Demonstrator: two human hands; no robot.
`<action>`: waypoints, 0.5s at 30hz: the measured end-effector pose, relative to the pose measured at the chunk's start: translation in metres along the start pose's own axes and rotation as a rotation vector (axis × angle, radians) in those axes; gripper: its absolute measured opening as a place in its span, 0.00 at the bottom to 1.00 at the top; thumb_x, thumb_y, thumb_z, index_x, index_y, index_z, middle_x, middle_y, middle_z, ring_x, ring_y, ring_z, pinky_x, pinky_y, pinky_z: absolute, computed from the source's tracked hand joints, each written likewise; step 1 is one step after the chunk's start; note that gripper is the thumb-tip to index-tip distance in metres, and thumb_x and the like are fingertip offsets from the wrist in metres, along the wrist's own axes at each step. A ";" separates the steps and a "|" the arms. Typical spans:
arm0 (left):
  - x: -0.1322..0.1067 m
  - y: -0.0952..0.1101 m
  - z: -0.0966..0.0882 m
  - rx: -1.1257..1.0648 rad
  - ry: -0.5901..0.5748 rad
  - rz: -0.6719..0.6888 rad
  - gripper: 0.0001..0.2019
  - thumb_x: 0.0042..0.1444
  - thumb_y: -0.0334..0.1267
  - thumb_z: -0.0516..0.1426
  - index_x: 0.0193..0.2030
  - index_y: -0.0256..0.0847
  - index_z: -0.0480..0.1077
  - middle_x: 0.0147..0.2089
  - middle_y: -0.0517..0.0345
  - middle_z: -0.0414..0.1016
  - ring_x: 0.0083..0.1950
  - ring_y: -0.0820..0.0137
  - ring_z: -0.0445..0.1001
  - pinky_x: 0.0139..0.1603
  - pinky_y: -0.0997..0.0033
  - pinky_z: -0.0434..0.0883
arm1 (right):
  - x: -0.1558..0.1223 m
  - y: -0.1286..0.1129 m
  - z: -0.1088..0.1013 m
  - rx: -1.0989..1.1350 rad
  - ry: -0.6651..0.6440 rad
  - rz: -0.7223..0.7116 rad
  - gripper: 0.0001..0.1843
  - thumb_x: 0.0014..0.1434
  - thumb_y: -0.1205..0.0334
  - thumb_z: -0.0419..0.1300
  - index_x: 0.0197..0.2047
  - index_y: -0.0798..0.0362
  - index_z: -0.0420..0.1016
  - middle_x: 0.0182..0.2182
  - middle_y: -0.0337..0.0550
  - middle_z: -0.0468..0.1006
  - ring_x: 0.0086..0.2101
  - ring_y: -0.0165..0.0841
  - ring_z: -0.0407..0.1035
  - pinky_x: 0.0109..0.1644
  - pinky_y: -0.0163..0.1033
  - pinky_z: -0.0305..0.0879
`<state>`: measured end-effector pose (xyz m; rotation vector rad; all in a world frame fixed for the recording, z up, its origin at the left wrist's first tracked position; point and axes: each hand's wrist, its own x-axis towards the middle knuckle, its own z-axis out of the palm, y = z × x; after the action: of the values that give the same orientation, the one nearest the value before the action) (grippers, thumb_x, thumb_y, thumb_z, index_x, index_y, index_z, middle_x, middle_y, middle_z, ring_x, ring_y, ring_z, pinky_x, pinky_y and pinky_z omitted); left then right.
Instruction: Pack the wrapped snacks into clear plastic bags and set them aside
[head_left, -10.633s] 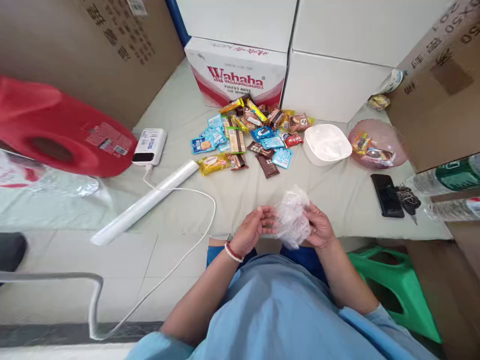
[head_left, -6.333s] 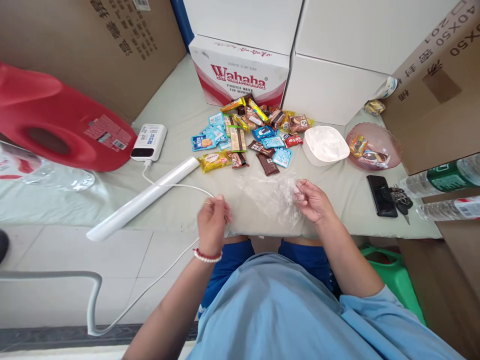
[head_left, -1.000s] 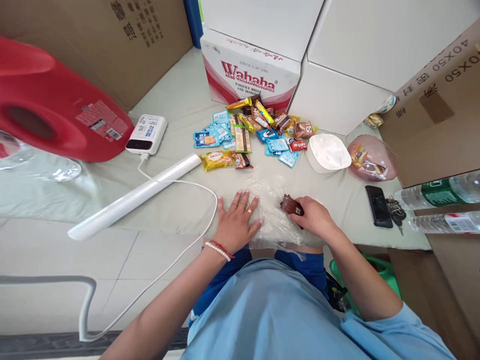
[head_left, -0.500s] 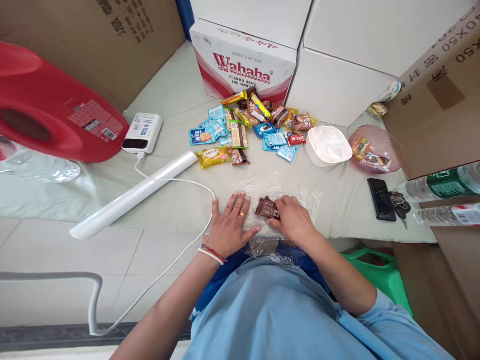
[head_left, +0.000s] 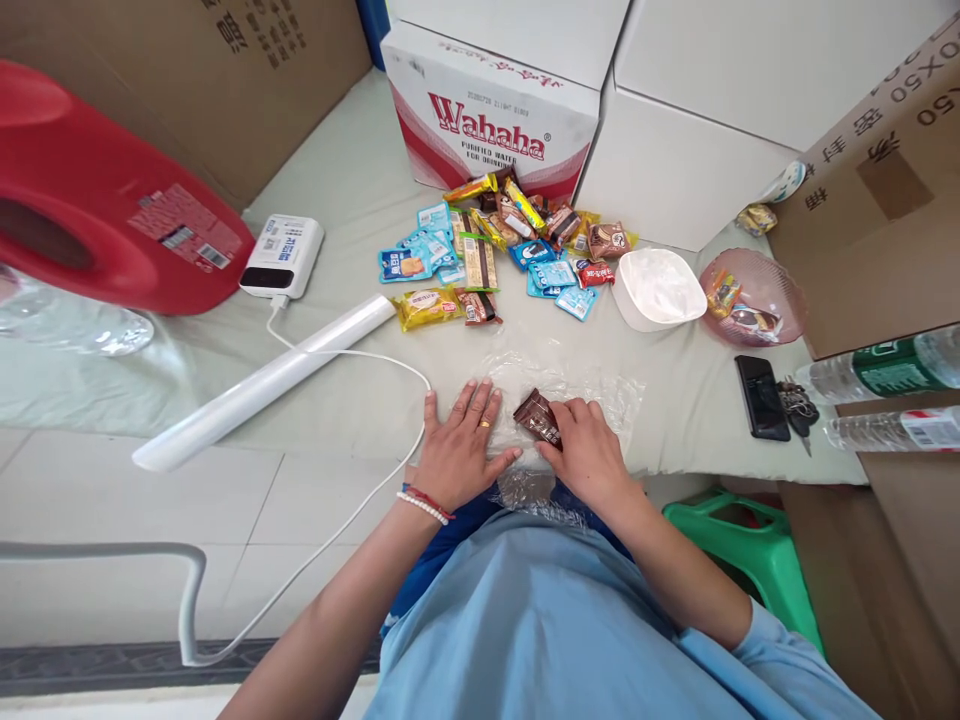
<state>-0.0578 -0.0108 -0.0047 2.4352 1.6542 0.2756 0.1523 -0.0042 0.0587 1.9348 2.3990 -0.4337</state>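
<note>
Right hand (head_left: 589, 450) grip pinching brown packet (head_left: 534, 412) over plastic sheet (head_left: 517, 362), near edge of surface (head_left: 697, 400), left hand (head_left: 459, 452) flat, fingers spread, at sheet's left side, white cable (head_left: 401, 361) just left of it, roll (head_left: 262, 388) farther left, snack pile (head_left: 480, 262) on far side, tub (head_left: 637, 316) and bowl (head_left: 787, 300) far right.

The plastic film (head_left: 559, 372), which was first crumpled, is now spread on the table (head_left: 360, 400), and the left hand (head_left: 459, 455) has come down flat at its edge. The brown packets (head_left: 535, 414) have left the front of the snack pile (head_left: 523, 218), and the right hand (head_left: 592, 450) now holds at least one of them on the film
</note>
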 end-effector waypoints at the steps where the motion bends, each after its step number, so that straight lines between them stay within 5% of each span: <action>1: 0.000 0.000 0.000 -0.002 0.001 -0.001 0.40 0.66 0.61 0.51 0.78 0.40 0.52 0.79 0.39 0.50 0.80 0.47 0.49 0.75 0.28 0.31 | 0.000 0.000 0.000 0.005 0.005 0.013 0.25 0.65 0.54 0.63 0.63 0.52 0.70 0.53 0.54 0.74 0.51 0.48 0.65 0.51 0.48 0.68; 15: -0.001 0.000 -0.003 -0.015 0.007 0.001 0.36 0.70 0.57 0.47 0.78 0.40 0.52 0.79 0.42 0.51 0.80 0.50 0.49 0.76 0.29 0.31 | 0.013 0.018 -0.006 -0.043 -0.018 0.027 0.25 0.63 0.59 0.60 0.62 0.55 0.70 0.51 0.55 0.75 0.51 0.48 0.66 0.54 0.48 0.66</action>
<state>-0.0594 -0.0117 -0.0021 2.4268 1.6477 0.2960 0.1676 0.0131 0.0579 1.9351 2.3484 -0.3936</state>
